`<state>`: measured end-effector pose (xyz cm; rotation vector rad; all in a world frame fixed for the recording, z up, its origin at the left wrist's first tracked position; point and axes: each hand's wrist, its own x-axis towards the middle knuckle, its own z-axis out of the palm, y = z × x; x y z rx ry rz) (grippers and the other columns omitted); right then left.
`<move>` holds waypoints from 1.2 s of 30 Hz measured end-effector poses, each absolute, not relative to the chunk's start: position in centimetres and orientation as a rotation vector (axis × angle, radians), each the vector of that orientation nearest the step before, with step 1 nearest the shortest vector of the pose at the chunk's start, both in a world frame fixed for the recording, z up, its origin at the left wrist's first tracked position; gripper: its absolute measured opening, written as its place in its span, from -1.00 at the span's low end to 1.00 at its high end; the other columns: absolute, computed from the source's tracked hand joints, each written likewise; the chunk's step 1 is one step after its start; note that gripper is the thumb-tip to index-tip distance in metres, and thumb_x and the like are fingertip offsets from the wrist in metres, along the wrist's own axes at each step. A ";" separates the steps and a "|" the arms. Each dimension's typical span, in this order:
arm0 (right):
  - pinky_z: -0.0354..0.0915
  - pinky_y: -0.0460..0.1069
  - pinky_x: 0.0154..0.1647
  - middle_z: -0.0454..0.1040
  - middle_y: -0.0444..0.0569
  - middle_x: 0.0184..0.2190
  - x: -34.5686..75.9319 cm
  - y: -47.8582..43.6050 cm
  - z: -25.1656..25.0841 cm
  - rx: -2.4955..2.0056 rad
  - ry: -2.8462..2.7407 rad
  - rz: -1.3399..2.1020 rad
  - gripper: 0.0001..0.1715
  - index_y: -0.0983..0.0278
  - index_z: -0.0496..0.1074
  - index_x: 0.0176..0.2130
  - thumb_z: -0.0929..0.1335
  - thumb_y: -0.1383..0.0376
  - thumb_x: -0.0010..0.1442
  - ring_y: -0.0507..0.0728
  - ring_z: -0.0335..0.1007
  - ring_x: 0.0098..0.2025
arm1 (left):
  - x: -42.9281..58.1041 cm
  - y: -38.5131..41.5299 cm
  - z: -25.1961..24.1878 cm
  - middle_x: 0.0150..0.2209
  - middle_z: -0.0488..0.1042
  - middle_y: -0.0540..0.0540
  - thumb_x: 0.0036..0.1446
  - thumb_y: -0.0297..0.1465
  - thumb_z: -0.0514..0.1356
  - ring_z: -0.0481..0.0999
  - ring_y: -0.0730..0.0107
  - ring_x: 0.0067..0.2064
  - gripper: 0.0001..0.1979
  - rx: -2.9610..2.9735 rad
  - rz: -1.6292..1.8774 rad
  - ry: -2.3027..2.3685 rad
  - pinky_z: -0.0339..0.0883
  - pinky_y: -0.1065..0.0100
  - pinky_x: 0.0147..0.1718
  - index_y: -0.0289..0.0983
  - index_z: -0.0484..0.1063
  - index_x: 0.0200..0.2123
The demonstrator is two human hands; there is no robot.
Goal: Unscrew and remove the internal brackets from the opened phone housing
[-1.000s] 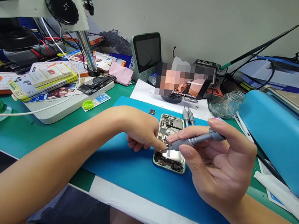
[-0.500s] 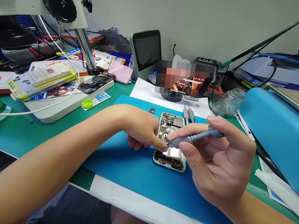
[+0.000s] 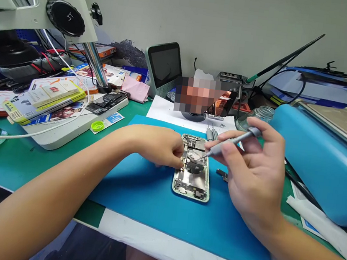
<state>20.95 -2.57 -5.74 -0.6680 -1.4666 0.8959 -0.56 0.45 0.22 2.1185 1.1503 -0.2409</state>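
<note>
An opened phone point(image 3: 191, 182) with a pale green frame lies on the blue mat point(image 3: 140, 193), its inner parts showing. A dark flexible piece point(image 3: 195, 165) lies across its middle. My left hand point(image 3: 165, 148) has curled fingers, with thumb and forefinger closed at the phone's left edge; the fingertips are partly hidden. Between thumb and fingers, my right hand point(image 3: 252, 173) holds a grey precision screwdriver point(image 3: 227, 145) at a slant, its tip over the phone's middle. Contact at the tip cannot be made out. Beside the right hand lies a small black part point(image 3: 221, 174).
More grey screwdrivers point(image 3: 211, 133) lie behind the phone. A microscope point(image 3: 65, 17) stands at left, with boxes point(image 3: 47, 97) and another opened phone point(image 3: 107, 101) by its base. A glass jar point(image 3: 259, 115) and a blue case point(image 3: 311, 164) are at right.
The screwdriver and right hand have lifted slightly off the left thumb. The dark piece in the phone and the black part beside my right hand now show. The view has shifted a little.
</note>
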 end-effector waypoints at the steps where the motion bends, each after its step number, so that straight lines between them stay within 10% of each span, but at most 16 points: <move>1: 0.70 0.10 -0.10 0.54 -0.15 -0.15 21.1 -2.1 -5.8 -0.704 -1.395 0.930 -0.50 -0.02 0.32 0.16 0.47 0.34 0.34 0.14 0.70 -0.20 | -0.5 0.5 0.1 -0.51 0.49 0.04 0.26 -0.23 0.19 0.37 0.39 -0.47 -0.72 2.169 -0.164 1.154 0.10 0.35 -0.51 -0.22 0.45 -0.46; 12: 0.70 0.11 -0.17 0.54 -0.18 -0.19 21.5 -1.3 -5.6 -0.823 -1.200 0.972 -0.44 0.01 0.31 0.13 0.52 0.25 0.23 0.15 0.69 -0.25 | 2.8 -0.6 -2.6 -0.55 0.41 0.07 0.14 -0.40 0.26 0.25 0.46 -0.51 -0.89 2.432 0.458 1.178 -0.01 0.35 -0.46 -0.24 0.51 -0.43; 36: 0.68 0.08 -0.16 0.53 -0.18 -0.19 21.8 -0.6 -6.1 -0.842 -1.209 0.964 -0.44 0.02 0.30 0.15 0.48 0.33 0.24 0.11 0.67 -0.26 | 3.3 -0.5 -3.3 -0.61 0.45 0.05 0.21 -0.39 0.24 0.21 0.48 -0.58 -0.77 2.487 0.562 1.256 -0.10 0.31 -0.50 -0.24 0.52 -0.51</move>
